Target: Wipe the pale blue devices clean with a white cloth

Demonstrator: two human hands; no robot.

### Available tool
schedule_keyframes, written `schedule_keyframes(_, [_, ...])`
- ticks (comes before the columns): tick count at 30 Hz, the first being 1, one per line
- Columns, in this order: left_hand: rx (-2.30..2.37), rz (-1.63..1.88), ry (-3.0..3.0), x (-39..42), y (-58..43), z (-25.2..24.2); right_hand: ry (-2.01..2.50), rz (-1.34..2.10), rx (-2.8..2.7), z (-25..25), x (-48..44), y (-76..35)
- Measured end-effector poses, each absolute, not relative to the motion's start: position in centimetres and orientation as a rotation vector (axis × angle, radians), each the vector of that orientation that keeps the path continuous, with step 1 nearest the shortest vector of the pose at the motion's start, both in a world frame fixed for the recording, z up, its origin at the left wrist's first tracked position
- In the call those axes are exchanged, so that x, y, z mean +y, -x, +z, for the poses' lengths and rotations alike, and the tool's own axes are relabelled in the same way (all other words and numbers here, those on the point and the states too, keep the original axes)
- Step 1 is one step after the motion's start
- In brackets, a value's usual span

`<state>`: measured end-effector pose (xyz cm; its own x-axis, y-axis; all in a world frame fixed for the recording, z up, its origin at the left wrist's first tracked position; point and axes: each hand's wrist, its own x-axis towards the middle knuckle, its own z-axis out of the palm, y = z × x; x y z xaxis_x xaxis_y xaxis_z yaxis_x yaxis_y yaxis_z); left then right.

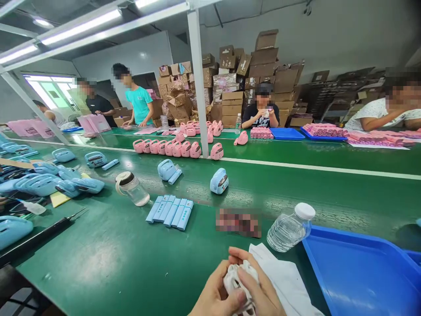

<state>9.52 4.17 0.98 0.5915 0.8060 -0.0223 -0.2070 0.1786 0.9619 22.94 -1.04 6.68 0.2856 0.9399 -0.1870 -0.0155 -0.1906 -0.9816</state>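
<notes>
The left hand (213, 292) and right hand (261, 285) close narrowly on one crumpled white bundle (237, 281) above the green counter (98, 263); one plastic bottle (289, 228) lies beyond it, one blue tray (351, 276) rightward.

no readable text, carton markings (232, 104) too small to tell

Left hand (215, 289) and right hand (259, 287) low in view, close together, fingers (238, 253) curled inward.
</notes>
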Motion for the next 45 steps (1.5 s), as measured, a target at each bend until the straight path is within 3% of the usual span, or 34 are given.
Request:
schedule_keyframes(5, [0.796, 0.945, -1.158, 6.5, -8.7, 0.5, 1.527, 0.816, -1.184, 4.6, 1.1, -23.1])
schedule_keyframes(10, [0.821, 0.993, -1.091, 7.3, -8.1, -0.9, 1.605, 1.057, -1.115, 3.5, 1.4, -24.8])
schedule_keyframes(24, [0.814, 0.968, -0.903, 6.9, -8.2, -0.8, 1.453, 1.198, -0.994, 3.9, 2.1, -24.4])
schedule_keyframes(45, [0.669, 0.932, -0.627, 7.0, -7.2, 0.8, 1.505, 1.18, -1.006, 4.5, 1.3, -23.2])
